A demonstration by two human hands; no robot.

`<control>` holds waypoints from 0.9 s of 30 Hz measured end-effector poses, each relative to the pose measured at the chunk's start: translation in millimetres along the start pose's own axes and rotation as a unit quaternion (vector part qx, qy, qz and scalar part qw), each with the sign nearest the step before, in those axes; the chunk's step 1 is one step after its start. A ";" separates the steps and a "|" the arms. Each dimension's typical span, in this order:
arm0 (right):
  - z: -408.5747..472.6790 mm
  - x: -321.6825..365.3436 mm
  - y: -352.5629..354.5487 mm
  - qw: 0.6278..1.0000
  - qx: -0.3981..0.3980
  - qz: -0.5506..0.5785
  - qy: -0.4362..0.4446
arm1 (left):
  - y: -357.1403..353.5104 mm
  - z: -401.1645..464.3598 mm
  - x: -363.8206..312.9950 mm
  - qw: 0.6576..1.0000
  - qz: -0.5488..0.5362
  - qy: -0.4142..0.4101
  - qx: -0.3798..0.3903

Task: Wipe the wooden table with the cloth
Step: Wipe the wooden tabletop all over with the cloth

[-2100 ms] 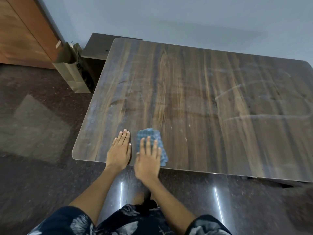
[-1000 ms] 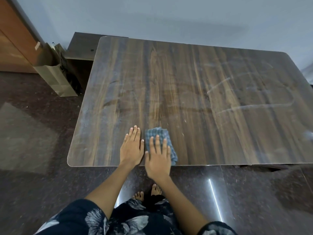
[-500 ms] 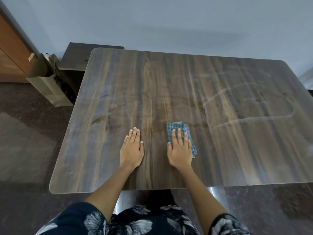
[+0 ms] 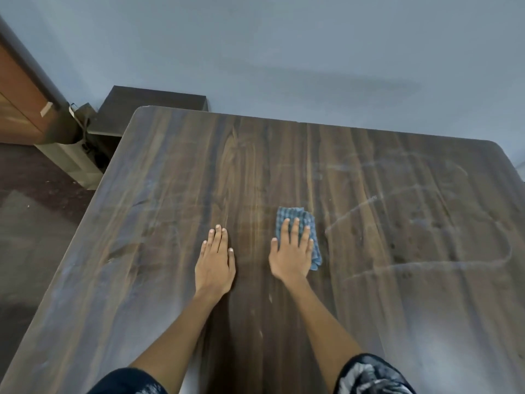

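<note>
The dark wooden table (image 4: 170, 223) fills most of the view, with pale dusty streaks across its right half. A folded blue checked cloth (image 4: 298, 216) lies near the table's middle. My right hand (image 4: 292, 251) presses flat on the cloth with straight fingers, covering its lower part. To the left of it, my left hand (image 4: 216, 260) rests flat on the bare wood, fingers straight, a short gap away from the cloth.
A grey-blue wall runs behind the table's far edge. A low dark cabinet (image 4: 153, 100) stands at the far left corner, with a brown paper bag (image 4: 68, 149) and a wooden door (image 4: 20, 103) beside it. Dark floor lies to the left.
My right hand has slid the cloth away from the near edge toward the table's middle and to the right. My left hand has moved forward on the wood too, now apart from the cloth.
</note>
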State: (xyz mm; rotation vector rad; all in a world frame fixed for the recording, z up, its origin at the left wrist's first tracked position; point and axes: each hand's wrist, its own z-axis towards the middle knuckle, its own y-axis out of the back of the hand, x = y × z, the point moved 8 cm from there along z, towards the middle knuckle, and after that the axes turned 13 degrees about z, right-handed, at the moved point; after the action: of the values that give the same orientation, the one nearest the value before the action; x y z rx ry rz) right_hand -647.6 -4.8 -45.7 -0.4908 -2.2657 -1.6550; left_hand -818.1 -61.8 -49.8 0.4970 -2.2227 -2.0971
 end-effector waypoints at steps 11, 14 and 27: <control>99.1 44.0 9.4 0.976 0.038 -0.033 0.211 | -8.1 88.1 -50.9 0.999 0.013 0.035 -0.017; 162.2 -4.3 57.2 0.989 -0.023 -0.042 0.140 | -7.9 112.0 -61.3 0.999 0.020 0.030 -0.024; 232.0 -10.0 85.5 0.993 -0.101 0.027 -0.045 | -2.6 203.5 -86.6 0.999 0.022 0.001 -0.028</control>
State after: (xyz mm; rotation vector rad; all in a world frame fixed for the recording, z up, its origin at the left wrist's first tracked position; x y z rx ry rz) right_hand -609.2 239.7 -45.7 -0.6815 -2.1346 -1.8806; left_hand -786.4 157.0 -53.0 0.4435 -2.1457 -2.1294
